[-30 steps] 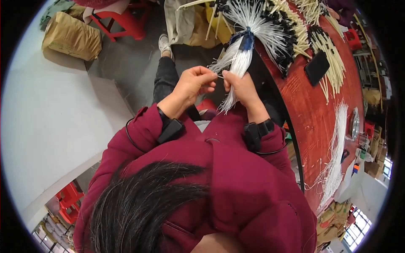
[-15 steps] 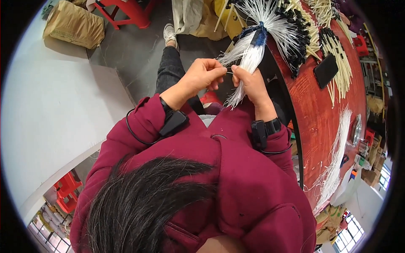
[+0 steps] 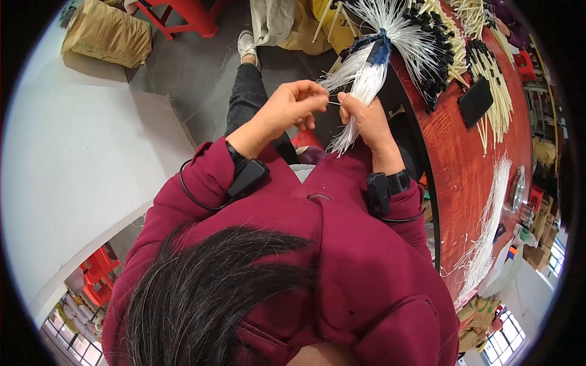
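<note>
A thick bundle of white strands (image 3: 368, 80) hangs from the red table's edge, bound with a dark blue cloth tie (image 3: 382, 50). Above the tie the strands fan out over the table. My right hand (image 3: 368, 119) is closed round the lower part of the bundle, whose loose ends stick out below the fist. To its left, my left hand (image 3: 295, 107) pinches a single thin white strand (image 3: 334, 103), which spans the small gap between both hands. The other fingers of the left hand are curled.
On the red table (image 3: 452, 165) lie a black phone (image 3: 475, 102), cream sticks with black ends (image 3: 493, 79) and another length of white strands (image 3: 488, 229). A white board surface (image 3: 91, 165) fills the left. A brown paper package (image 3: 108, 33) and a red stool (image 3: 189, 18) stand at the far left.
My left hand has drawn slightly left, away from the right hand, and the gap spanned by the strand has widened a little. The right hand keeps its hold on the bundle.
</note>
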The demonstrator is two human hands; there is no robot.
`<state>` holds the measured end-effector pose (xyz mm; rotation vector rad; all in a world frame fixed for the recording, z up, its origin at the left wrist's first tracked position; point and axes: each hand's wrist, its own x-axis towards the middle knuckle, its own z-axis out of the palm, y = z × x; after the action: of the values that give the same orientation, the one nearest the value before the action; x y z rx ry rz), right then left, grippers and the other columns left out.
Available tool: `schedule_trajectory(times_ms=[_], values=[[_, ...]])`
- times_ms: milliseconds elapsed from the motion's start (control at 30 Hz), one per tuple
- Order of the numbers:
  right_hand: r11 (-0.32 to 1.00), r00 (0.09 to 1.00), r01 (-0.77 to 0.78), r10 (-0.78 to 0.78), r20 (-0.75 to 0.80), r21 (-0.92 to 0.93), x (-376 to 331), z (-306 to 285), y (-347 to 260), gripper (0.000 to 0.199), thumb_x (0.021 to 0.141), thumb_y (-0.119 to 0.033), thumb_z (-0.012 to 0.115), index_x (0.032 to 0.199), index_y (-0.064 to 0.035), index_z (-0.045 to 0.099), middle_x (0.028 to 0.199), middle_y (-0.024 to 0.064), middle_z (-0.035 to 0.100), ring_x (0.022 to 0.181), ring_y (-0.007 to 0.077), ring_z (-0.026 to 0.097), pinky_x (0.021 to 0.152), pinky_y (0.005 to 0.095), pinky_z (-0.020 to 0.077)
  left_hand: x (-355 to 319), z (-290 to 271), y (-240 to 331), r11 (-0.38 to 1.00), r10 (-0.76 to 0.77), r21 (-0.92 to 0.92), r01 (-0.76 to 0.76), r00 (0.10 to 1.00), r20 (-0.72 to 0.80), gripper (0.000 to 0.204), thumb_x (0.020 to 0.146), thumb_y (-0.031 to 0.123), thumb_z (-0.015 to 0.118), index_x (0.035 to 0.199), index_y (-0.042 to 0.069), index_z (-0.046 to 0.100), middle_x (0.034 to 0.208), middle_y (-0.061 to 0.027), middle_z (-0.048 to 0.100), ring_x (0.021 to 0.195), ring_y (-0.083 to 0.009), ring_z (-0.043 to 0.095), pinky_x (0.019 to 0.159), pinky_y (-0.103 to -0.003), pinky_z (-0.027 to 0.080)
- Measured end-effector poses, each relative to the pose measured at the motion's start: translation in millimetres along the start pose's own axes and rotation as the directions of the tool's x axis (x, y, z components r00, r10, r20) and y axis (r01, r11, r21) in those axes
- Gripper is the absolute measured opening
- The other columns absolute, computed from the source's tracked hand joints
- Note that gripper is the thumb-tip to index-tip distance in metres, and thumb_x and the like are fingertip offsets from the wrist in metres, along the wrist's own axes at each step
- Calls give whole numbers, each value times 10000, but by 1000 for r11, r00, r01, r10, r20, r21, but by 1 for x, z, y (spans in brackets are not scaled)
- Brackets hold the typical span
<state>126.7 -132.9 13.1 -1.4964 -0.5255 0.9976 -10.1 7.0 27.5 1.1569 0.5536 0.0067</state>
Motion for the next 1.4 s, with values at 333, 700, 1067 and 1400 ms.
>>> schedule_trajectory(times_ms=[333, 700, 1067, 1400], values=[[996, 999, 34, -33, 9, -86, 0, -5, -3, 271, 854, -139, 600, 601, -76, 526, 530, -1, 498, 485, 87, 460, 483, 245, 350, 5, -17, -14, 988, -129, -54, 144, 968, 215, 184, 902, 220, 610, 895, 36, 616, 698, -21, 610, 501, -66, 534, 450, -179, 388], [992, 997, 43, -49, -55, -115, 1, -3, 1, 257, 851, -126, 590, 607, -73, 528, 538, 0, 510, 495, 87, 466, 495, 244, 353, 0, -20, -15, 938, -270, -179, 296, 950, 156, 275, 948, 293, 551, 957, 26, 614, 835, -49, 637, 558, -79, 557, 457, -178, 411], [997, 998, 53, -55, -40, -63, 1, 0, 2, 247, 853, -122, 595, 620, -72, 528, 550, 8, 514, 513, 93, 481, 513, 244, 369, -9, -10, -12, 994, -97, -43, 102, 990, 101, 221, 926, 280, 575, 931, 61, 603, 810, -13, 626, 568, -53, 552, 459, -173, 400], [999, 999, 23, -24, 41, 28, 2, -4, 3, 212, 864, -135, 605, 671, -65, 553, 582, 16, 536, 544, 101, 519, 539, 246, 407, -11, -11, -8, 993, -62, 109, 38, 974, 219, 165, 909, 237, 576, 885, 75, 587, 699, 41, 558, 544, -35, 522, 472, -178, 366]])
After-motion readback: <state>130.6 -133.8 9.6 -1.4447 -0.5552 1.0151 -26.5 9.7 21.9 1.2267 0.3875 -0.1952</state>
